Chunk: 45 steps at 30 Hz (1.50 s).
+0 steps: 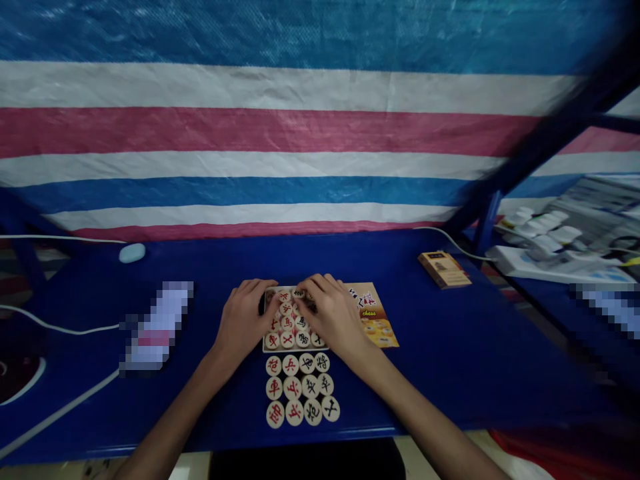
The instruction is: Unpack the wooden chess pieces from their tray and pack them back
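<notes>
A shallow white box (296, 351) of round Chinese chess pieces lies on the blue tabletop. Inside it, rows of cream pieces carry red characters on the left and black ones on the right. My left hand (246, 319) curls round the box's left side, thumb over the pieces. From the right, my right hand (336, 312) curves over the far right corner, thumb against a black-lettered piece (302, 323) area; the hands hide several pieces. In front of the box, three rows of loose Chinese chess pieces (293, 388) lie face up. A printed chess lid (377, 327) rests beside my right hand.
A yellow-brown cardboard pack (444, 269) lies at the back right. To the left are a blurred phone (159, 327), a white cable (65, 413) and a small pale case (132, 253). A power strip (555, 265) with plugs stands far right, before a striped tarp (280, 130).
</notes>
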Motion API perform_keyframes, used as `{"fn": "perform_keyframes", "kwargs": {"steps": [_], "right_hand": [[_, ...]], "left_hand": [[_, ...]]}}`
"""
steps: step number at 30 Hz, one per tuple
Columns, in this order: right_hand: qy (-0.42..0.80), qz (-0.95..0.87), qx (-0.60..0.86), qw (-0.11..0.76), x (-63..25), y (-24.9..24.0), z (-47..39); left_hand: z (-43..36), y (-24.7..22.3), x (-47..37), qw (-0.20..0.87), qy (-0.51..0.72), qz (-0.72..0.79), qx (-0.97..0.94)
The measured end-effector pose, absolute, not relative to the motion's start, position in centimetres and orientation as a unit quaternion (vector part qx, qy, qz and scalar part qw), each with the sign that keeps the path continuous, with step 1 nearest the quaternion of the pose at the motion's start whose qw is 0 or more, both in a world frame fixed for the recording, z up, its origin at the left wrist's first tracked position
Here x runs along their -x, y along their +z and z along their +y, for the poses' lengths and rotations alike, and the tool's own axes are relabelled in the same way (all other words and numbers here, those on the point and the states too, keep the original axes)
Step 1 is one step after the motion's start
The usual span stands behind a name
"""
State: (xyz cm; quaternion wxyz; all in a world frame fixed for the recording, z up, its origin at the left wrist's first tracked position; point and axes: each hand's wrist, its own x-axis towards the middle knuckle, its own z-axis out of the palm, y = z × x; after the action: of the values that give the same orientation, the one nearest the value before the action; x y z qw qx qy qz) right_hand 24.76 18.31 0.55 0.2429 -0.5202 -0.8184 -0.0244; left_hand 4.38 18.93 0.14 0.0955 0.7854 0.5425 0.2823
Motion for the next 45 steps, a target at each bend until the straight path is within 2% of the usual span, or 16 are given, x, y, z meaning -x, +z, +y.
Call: {"fn": "perform_keyframes", "kwargs": {"steps": [14,21,29,45], "right_hand": [[-0.007,-0.82,0.514,0.253,-25.0,0.8,18.3],[-0.005,-0.788,0.546,0.286,-26.7,1.7,17.1],[-0.034,-0.794,0.553,0.25,-30.0,-1.0,13.5],[-0.024,-0.769,0.549,0.325,-29.2,-1.3,13.5]], "left_hand": [[19.1,0.2,-4.3,0.101,0.294,0.544,-0.779],[18.7,0.5,-3.4,0.094,0.309,0.579,-0.748],[18.6,-0.3,-3.4,0.164,0.287,0.574,-0.749],[19.0,-0.2,-3.3,0.173,0.317,0.555,-0.749]]}}
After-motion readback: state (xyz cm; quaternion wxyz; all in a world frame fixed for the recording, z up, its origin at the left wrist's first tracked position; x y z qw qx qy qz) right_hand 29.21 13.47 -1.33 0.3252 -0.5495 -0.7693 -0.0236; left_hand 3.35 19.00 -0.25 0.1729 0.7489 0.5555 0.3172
